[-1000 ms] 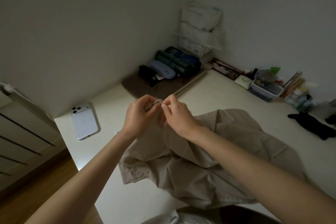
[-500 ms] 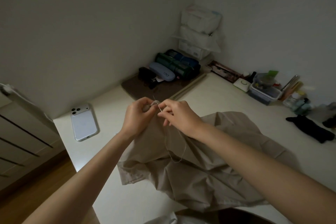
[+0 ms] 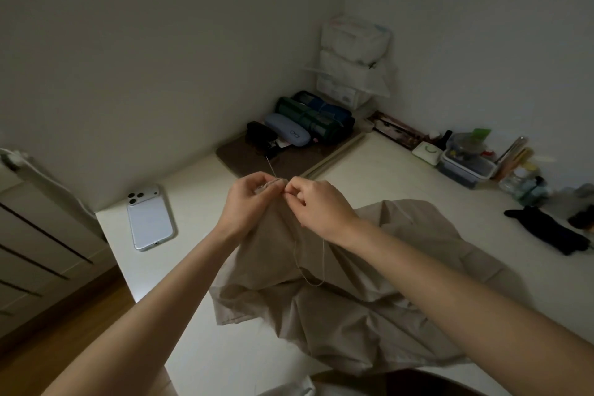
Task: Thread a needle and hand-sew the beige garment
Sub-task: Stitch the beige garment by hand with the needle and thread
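Observation:
The beige garment (image 3: 340, 309) lies crumpled on the white table (image 3: 379, 177), one bunched part lifted between both hands. My left hand (image 3: 249, 202) grips that raised fabric with curled fingers. A thin needle (image 3: 270, 166) sticks up and away from the fabric just above the left fingers. My right hand (image 3: 316, 206) pinches at the fabric edge right beside the left fingertips. A pale thread (image 3: 308, 270) hangs down from the hands in a loop over the cloth.
A white phone (image 3: 149, 219) lies face down near the table's left edge. At the back stand a glasses case (image 3: 287, 133), rolled green and blue items (image 3: 316, 117) and stacked white packs (image 3: 352, 61). A clear box (image 3: 466, 165) and black cloth (image 3: 546, 233) lie at right.
The needle now pokes farther up out of the fabric above the left fingers. The right hand's fingers have curled in closer to the left hand. The thread loop hangs a little lower.

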The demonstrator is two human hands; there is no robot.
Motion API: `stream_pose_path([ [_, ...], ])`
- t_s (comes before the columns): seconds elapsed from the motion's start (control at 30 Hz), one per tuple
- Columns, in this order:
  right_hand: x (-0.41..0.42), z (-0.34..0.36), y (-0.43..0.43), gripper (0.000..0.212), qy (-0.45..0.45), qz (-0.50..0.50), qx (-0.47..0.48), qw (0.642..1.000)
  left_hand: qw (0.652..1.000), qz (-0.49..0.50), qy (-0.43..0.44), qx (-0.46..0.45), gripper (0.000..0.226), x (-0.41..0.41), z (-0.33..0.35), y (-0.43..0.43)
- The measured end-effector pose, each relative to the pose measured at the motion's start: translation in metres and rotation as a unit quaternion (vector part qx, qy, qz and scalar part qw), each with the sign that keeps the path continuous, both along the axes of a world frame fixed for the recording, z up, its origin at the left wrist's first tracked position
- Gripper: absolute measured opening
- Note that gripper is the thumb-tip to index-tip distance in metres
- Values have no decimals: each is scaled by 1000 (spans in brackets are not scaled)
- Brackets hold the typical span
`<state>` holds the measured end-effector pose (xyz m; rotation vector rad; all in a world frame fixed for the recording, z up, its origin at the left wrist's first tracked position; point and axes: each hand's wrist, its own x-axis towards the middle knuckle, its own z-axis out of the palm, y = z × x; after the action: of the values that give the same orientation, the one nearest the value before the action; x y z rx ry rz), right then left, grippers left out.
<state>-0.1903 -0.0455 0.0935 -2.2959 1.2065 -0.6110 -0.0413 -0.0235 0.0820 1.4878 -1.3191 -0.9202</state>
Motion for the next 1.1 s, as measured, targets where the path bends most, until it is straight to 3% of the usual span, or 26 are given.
stream_pose_path([
  [0.13, -10, -10, 6, 18, 30, 38, 62, 997, 999, 45, 5, 17, 15, 7, -3, -7],
  [0.37, -37, -32, 26, 25, 225, 144, 100, 958, 997, 66, -10, 27, 12, 8, -10, -14],
  [0.47, -41, -24, 29, 39, 294, 170, 81, 937, 997, 62, 1, 34, 13, 6, -10, -15],
  [0.53, -41, -15, 23, 43, 264, 122, 57, 955, 999, 36, -8, 39, 14, 4, -10, -14],
  [0.67, -34, 0, 1, 41, 75, -12, 55, 996, 998, -22, -34, 48, 18, 0, -6, -13],
  [0.77, -27, 5, -13, 38, -14, -67, 87, 994, 994, -78, -55, 46, 16, -4, -2, -11],
  [0.87, -21, 5, -16, 26, -76, -60, 144, 985, 986, -127, -96, 38, 12, -7, 1, -9],
  [1.1, -11, 11, -20, 7, -162, -67, 157, 972, 983, -136, -124, 22, 10, -2, 1, -5],
])
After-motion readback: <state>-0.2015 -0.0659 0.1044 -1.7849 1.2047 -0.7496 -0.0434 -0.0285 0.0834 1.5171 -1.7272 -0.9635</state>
